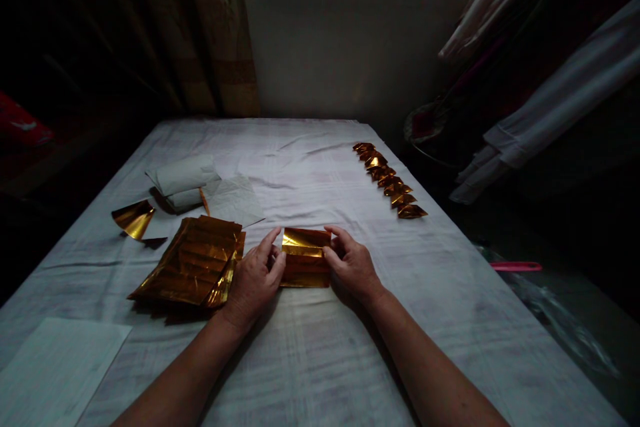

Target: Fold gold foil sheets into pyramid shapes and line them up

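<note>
A creased sheet of gold foil paper point(306, 257) lies in the middle of the table between my two hands. My left hand point(257, 273) pinches its left edge, thumb in front and fingers curled behind. At the opposite edge, my right hand point(353, 263) grips the sheet with thumb and bent forefinger. Just left of my left hand rests a thick stack of gold foil sheets point(195, 260), fanned at its edges. Several folded gold foil pieces point(385, 177) form a slanting row at the far right of the table.
A white cloth covers the table point(425, 320). Behind the stack are a roll of pale paper point(183, 173) and a curled gold scrap point(134, 219). A white sheet point(63, 370) lies front left. Clothes point(565, 93) hang at the right, above a pink handle point(516, 266).
</note>
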`<action>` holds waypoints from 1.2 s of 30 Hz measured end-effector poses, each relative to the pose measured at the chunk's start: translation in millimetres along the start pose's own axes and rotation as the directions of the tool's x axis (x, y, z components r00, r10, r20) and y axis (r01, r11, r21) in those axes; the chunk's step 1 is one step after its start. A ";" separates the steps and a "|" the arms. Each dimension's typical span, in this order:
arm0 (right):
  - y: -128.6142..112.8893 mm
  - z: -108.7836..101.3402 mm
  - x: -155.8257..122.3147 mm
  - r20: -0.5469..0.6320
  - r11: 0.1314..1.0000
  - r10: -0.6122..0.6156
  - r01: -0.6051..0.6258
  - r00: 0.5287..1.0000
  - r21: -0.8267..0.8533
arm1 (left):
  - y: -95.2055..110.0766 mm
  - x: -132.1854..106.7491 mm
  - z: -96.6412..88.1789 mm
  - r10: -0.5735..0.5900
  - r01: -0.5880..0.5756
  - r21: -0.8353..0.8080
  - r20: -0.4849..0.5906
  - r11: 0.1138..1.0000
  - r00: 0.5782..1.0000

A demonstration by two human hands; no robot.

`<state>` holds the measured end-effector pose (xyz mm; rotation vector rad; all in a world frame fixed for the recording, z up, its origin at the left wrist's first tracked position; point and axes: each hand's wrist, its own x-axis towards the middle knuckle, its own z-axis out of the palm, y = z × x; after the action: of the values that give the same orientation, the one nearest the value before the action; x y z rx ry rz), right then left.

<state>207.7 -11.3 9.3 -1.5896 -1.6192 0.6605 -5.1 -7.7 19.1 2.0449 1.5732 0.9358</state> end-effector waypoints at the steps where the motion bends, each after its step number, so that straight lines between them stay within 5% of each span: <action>1: 0.0 0.0 0.1 0.000 1.000 0.003 -0.003 1.000 -0.001 | -0.2 -0.1 0.2 0.001 -0.001 -0.003 0.002 1.000 1.000; 11: 3.5 1.6 0.0 -0.025 0.999 0.005 -0.004 1.000 0.049 | -2.7 -0.1 0.4 0.003 -0.003 -0.020 0.009 1.000 1.000; 19: 9.9 -1.9 4.3 -0.194 0.979 0.035 0.005 0.980 0.202 | -4.4 -2.4 2.7 0.078 -0.073 0.057 -0.098 0.996 0.992; 27: 12.4 -0.3 4.9 -0.136 0.952 0.049 -0.005 0.989 0.306 | -5.1 -1.0 2.3 0.086 -0.083 0.025 -0.107 0.996 0.991; 36: 7.5 -1.2 5.7 -0.050 0.920 0.082 -0.056 0.995 0.388 | -9.4 0.1 5.8 -0.031 0.023 -0.136 -0.060 0.991 0.998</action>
<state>213.5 -5.2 4.8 -1.3641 -1.2917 0.8949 -7.4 -4.4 8.8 1.9147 1.5210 1.0751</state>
